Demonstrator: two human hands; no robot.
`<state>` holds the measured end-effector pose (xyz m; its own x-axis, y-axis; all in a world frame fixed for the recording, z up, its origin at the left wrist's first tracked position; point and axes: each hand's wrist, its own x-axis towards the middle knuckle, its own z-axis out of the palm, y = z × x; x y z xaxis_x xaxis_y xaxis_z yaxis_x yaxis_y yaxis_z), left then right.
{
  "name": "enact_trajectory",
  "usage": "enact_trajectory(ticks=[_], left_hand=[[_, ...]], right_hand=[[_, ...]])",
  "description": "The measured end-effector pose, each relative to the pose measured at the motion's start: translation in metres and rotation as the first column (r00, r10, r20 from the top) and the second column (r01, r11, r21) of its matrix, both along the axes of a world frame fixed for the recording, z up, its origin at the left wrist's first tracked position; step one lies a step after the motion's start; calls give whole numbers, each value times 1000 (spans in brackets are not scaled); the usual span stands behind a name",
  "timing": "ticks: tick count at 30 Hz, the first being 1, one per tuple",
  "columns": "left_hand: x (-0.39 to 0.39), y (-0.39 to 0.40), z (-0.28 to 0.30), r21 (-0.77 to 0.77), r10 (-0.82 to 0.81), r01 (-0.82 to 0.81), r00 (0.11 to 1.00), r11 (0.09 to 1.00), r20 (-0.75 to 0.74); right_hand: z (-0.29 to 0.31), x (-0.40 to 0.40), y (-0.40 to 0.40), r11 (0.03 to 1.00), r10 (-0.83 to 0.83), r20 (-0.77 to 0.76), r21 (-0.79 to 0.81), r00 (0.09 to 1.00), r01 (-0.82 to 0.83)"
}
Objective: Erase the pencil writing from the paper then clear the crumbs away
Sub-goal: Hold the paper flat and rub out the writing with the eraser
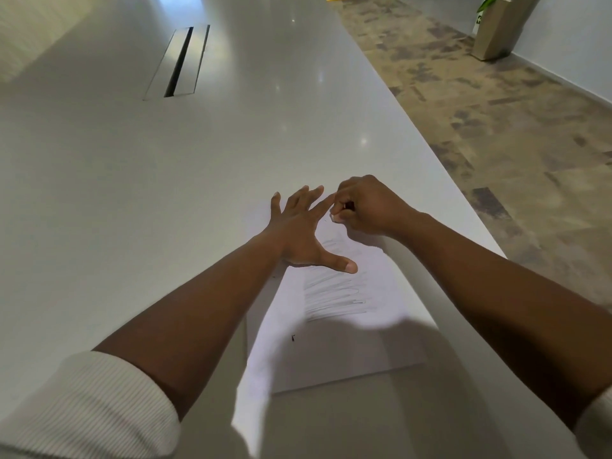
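Note:
A white sheet of paper (344,346) lies on the white table near its right edge. Grey pencil scribble (334,293) covers its middle. My left hand (301,230) lies flat on the paper's far part, fingers spread wide, thumb pointing right. My right hand (364,207) is curled into a fist just right of the left fingertips, pinching a small eraser (336,216), with a pale tip showing at the fingertips on the far end of the paper. A dark crumb (292,338) lies on the near part of the sheet.
The long white table (132,193) stretches away, with a cable slot (178,61) set into it at the far left. Its right edge runs diagonally beside patterned floor (496,127). A planter (500,24) stands by the far wall.

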<state>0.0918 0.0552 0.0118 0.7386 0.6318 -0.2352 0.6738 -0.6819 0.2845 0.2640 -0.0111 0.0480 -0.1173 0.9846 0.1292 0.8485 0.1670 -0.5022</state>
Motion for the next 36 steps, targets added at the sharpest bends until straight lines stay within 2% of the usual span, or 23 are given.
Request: enact_trajectory(ticks=[5, 11, 14, 17, 23, 26, 30, 36], left_hand=[[1, 1, -1, -2, -1, 1, 1000, 1000, -27], [1, 0, -1, -1, 10, -10, 1000, 1000, -21], [1, 0, -2, 4, 15, -15, 1000, 1000, -19], [1, 1, -3, 3, 14, -14, 1000, 1000, -13], [1, 1, -3, -6, 7, -7, 1000, 1000, 6], [1, 2, -2, -5, 8, -8, 1000, 1000, 9], [1, 2, -3, 0, 7, -7, 1000, 1000, 11], [1, 1, -3, 16, 10, -10, 1000, 1000, -11]], right_hand=[[-1, 4, -8, 999, 47, -54, -20, 997, -48], [10, 17, -25, 944, 141, -54, -294, 989, -151], [11, 18, -30, 921, 147, -43, -359, 988, -152], [10, 15, -25, 933, 131, -23, -336, 991, -131], [5, -3, -5, 994, 55, -47, -93, 997, -60], [1, -6, 4, 998, 48, -23, -34, 999, -49], [0, -3, -1, 996, 73, -48, -45, 996, -75], [7, 5, -21, 954, 172, -67, -235, 983, -183]])
